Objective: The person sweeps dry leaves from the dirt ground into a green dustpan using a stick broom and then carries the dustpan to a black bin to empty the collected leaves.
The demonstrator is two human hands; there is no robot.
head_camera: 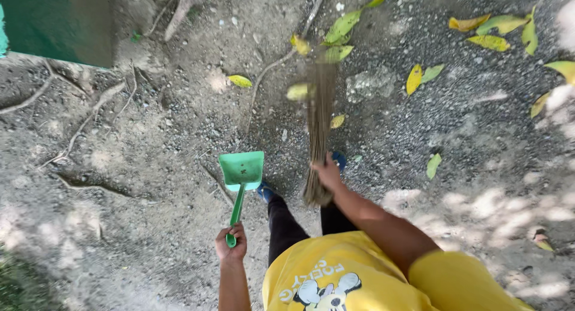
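Two tools fill our grip: our left hand (pixel 231 246) is wrapped around the handle of a green plastic dustpan (pixel 241 178) held just above the bare dirt ground (pixel 120 167), while our right hand (pixel 328 172) clasps a brown stick broom (pixel 320 128), its bristles among yellow-green fallen leaves (pixel 341 29) farther off.

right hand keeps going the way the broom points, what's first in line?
Likely the yellow-green leaves at the tip of the stick broom that the right hand holds. Depth is unclear; bare gravel ground lies between.
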